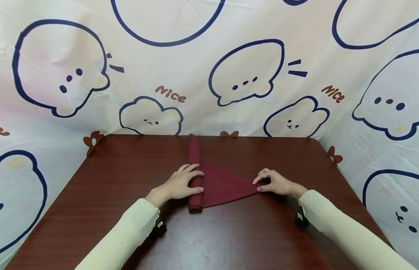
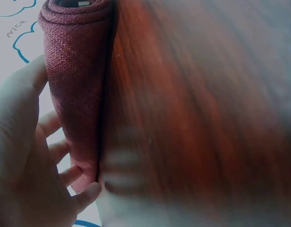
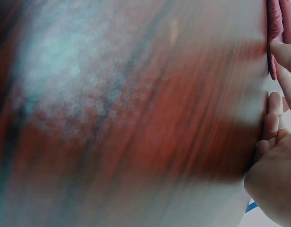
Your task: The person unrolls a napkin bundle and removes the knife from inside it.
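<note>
A dark red cloth (image 1: 226, 185) lies on the table, its left part wound into a long upright-running roll (image 1: 194, 150) and its right part flat, narrowing to a point. Across the roll rests my left hand (image 1: 178, 183), fingers spread and thumb lower down near the roll's front end. The left wrist view shows the layered end of the roll (image 2: 74, 71) with the fingers along its side. My right hand (image 1: 277, 183) pinches the pointed corner between thumb and fingers. Only a strip of the cloth (image 3: 275, 28) shows at the right wrist view's edge.
The brown wooden table (image 1: 135, 157) has a glossy top. A pale curtain (image 1: 195, 67) printed with cartoon bears surrounds its back and sides, and the roll's far end reaches the table's back edge.
</note>
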`<control>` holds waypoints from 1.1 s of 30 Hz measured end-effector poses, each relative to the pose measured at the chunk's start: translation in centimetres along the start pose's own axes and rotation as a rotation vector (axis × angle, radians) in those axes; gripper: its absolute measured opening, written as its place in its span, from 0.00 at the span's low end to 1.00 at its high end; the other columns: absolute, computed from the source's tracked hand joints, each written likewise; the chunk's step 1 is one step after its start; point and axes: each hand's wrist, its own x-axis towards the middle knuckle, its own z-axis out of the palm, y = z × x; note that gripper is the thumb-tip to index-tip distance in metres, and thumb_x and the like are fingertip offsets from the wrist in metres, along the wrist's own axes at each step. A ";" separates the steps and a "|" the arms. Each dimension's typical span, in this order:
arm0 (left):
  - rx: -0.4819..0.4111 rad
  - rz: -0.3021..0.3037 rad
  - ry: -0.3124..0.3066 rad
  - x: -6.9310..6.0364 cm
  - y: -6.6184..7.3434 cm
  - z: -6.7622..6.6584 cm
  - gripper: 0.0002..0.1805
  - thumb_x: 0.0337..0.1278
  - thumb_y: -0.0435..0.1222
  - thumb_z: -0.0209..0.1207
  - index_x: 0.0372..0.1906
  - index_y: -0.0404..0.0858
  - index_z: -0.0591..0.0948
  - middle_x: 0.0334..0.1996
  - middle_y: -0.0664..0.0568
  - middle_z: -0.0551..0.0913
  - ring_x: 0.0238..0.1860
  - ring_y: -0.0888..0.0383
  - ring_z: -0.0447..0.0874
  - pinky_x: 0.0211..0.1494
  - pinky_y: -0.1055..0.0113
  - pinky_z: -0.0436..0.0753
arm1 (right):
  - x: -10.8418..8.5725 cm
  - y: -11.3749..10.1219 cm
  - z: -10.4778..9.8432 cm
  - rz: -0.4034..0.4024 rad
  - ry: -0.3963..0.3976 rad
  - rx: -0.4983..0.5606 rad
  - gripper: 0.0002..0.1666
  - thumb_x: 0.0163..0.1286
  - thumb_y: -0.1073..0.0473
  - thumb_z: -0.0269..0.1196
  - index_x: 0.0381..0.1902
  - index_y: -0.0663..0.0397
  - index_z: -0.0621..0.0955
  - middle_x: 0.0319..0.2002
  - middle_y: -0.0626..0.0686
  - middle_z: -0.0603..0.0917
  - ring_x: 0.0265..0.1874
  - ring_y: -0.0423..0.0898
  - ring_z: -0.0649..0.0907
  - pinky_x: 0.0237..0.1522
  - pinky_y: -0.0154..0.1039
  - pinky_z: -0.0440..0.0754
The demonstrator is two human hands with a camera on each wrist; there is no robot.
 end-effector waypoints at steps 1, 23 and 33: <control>-0.005 -0.002 0.000 -0.1 -0.1 0.0 0.32 0.62 0.54 0.62 0.69 0.47 0.75 0.79 0.44 0.60 0.78 0.39 0.54 0.70 0.29 0.62 | 0.0 0.0 0.0 0.000 0.000 0.004 0.11 0.62 0.59 0.73 0.44 0.52 0.89 0.48 0.55 0.79 0.52 0.47 0.73 0.60 0.48 0.70; -0.057 -0.017 -0.015 -1.6 -1.5 -1.1 0.32 0.64 0.53 0.60 0.71 0.47 0.72 0.80 0.43 0.58 0.79 0.37 0.53 0.72 0.28 0.59 | 0.0 0.0 0.1 0.005 0.002 0.018 0.12 0.63 0.59 0.73 0.44 0.52 0.89 0.49 0.55 0.79 0.52 0.47 0.73 0.60 0.50 0.70; -0.079 -0.014 0.001 -2.2 -2.0 -1.3 0.32 0.63 0.52 0.60 0.70 0.46 0.73 0.79 0.42 0.60 0.78 0.36 0.56 0.71 0.28 0.60 | -0.1 0.0 0.1 0.009 -0.001 0.022 0.11 0.63 0.59 0.73 0.44 0.52 0.89 0.50 0.56 0.79 0.52 0.48 0.74 0.61 0.49 0.69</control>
